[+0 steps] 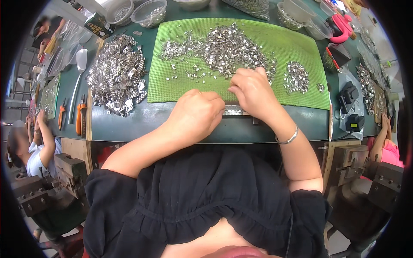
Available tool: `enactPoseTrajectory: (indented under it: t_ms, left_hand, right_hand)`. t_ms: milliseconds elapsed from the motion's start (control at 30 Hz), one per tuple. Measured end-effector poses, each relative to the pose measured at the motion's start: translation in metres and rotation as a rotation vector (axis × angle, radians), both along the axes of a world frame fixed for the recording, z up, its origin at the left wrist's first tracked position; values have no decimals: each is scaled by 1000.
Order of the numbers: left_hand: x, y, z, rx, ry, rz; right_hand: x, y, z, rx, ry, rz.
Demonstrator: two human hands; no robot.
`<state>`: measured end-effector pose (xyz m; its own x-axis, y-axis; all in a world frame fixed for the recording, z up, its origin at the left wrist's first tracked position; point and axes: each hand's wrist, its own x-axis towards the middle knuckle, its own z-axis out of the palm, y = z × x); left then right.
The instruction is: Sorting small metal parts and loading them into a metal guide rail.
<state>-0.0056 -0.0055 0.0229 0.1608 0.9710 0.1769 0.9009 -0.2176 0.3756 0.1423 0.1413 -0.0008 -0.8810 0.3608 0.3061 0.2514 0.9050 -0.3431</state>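
Left hand [198, 112] curls by metal strip [235, 110] at green mat [172, 93] front edge, right hand [253, 91] bunched, can't tell either grip; knuckle bump could scatter metal pieces [230, 47].

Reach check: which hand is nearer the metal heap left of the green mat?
Left: left hand lies right of the heap; right hand is farther right, partly over the mat.

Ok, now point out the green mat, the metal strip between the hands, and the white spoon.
Green mat [292, 49]: head view, bare upper right part.
Metal strip [235, 110]: head view, middle of its visible length.
White spoon [81, 60]: head view, on its bowl.
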Motion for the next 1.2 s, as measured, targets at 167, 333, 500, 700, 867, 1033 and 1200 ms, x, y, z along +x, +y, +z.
enactPoseTrajectory:
  t_ms: [167, 333, 500, 700, 867, 1033, 1200]
  left_hand:
    - [9, -12, -11, 192, 102, 5]
    - [9, -20, -13, 355, 127, 2]
    - [-6, -35, -23, 131, -141, 130]
    - [-17, -45, -30, 153, -155, 150]
    - [-27, -42, -20, 122, -97, 142]
    - [-43, -37, -8, -42, -40, 145]
    - [-45, -25, -6, -122, -22, 58]
  right_hand:
    - [20, -22, 9, -371, 283, 44]
    - [21, -32, 9, -480, 318, 149]
    - [15, -34, 5, -289, 209, 171]
    - [16, -44, 6, 127, 79, 227]
    - [45, -56, 11, 366, 35, 169]
    - [79, -37, 22, -339, -7, -88]
    - [91, -15, 6, -461, 44, -22]
